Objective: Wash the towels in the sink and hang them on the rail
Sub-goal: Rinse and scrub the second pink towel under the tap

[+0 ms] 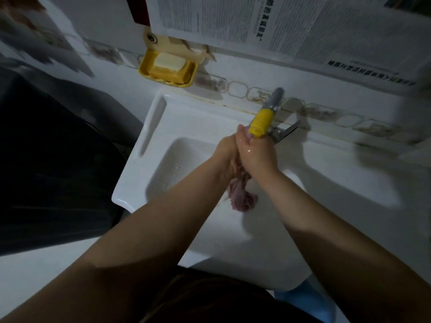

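Note:
A small pink towel (pixel 242 197) is bunched up between both of my hands over the white sink (pixel 149 145). My left hand (pixel 227 152) and my right hand (pixel 256 155) press together around its upper part, right under the yellow spout of the tap (pixel 260 123). The towel's loose lower end hangs down below my wrists into the basin. Both hands look wet. No rail is in view.
A yellow soap dish (pixel 168 68) with a pale bar of soap hangs on the tiled wall above the sink's back left corner. Newspaper sheets (pixel 256 22) cover the wall above. A dark object (pixel 46 159) stands left of the sink.

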`<state>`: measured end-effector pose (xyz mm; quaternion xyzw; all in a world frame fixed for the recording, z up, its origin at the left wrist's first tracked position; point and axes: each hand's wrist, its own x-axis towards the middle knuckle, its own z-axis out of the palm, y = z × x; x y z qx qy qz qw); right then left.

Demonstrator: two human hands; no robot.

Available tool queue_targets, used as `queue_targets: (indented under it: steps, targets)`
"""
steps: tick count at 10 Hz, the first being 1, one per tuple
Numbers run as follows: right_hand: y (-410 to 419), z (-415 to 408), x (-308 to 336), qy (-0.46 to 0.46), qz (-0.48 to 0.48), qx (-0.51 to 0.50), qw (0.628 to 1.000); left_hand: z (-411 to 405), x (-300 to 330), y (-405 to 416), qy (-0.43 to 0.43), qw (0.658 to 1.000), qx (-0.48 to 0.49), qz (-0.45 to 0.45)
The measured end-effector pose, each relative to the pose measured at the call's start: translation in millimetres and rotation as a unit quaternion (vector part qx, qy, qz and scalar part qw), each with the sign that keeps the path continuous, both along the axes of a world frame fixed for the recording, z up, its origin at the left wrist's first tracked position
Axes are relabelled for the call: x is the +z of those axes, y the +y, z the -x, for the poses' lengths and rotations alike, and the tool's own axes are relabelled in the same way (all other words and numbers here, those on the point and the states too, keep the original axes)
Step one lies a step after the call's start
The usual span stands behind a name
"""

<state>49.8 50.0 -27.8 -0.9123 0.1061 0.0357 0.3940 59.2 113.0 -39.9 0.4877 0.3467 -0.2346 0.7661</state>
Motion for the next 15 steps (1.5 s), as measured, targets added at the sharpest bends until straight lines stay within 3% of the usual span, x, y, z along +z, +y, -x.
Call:
queue_targets:
  steps: [1,2,3,4,5,6,7,8,9,10,11,12,13,14,15]
  targets:
    - [-21.7,-24.9,-2.7,0.066,0.033,-0.047,0.996,8.5,11.2,-7.3,0.005,0.995,-0.1,-0.01]
    - [-7.5,-8.7,-1.9,0.005,0.008,-0.034,0.999,-1.8,14.3,0.8,-0.004,0.998,-0.068,-0.012]
    - [-1.2,6.0,1.2,0.018,0.027,-0.005,0.999,-4.6,11.5,7.5,0.005,0.998,-0.068,-0.004]
    - [-34.6,-19.5,-12.3,0.134,0.039,-0.004,0.99,-0.5,5.3,8.0,-0.007,0.987,-0.155,-0.026]
    - [-55.1,-22.0,-13.9,0.148,-0.034,0.078,0.985,-13.5,3.4,29.9,-0.051,0.981,-0.151,-0.107]
    - [-56.0,-10.3,-9.9,0.178,-0.111,0.171,0.963,-30.0,2.5,49.4,-0.119,0.911,-0.288,-0.271]
    - [-52.0,-5.5,-14.9,0.175,-0.114,0.216,0.954,-37.7,8.5,45.6,-0.207,0.82,-0.399,-0.354]
    - [-48.8,-12.7,-9.2,0.146,-0.248,0.111,0.951,-38.0,11.4,42.5,-0.216,0.849,-0.395,-0.277]
    - [-50.4,-22.6,-2.0,0.13,-0.448,0.024,0.884,-25.6,-9.1,47.1,-0.178,0.889,-0.397,-0.14]
    - [-53.1,-27.8,-5.3,0.154,-0.537,-0.089,0.824,-10.6,-35.7,50.7,-0.183,0.928,-0.318,-0.071]
    - [-46.7,-23.7,-6.6,0.143,-0.522,-0.148,0.828,-7.2,-37.2,45.2,-0.165,0.961,-0.189,-0.114]
    - [-12.2,-3.8,-5.8,0.124,-0.304,-0.111,0.938,-13.2,-34.6,29.0,-0.037,0.993,-0.026,-0.111]
    - [12.5,3.5,-1.4,0.071,-0.172,-0.076,0.98,-12.1,-31.4,9.9,0.006,0.999,-0.03,-0.02]
    - [-0.3,-21.2,0.1,0.041,-0.102,-0.128,0.986,-9.0,-22.1,-3.1,0.018,0.998,-0.064,-0.004]
    - [14.5,-14.1,-6.1,0.011,-0.14,-0.133,0.981,-10.8,-6.2,7.3,-0.01,0.998,-0.061,-0.027]
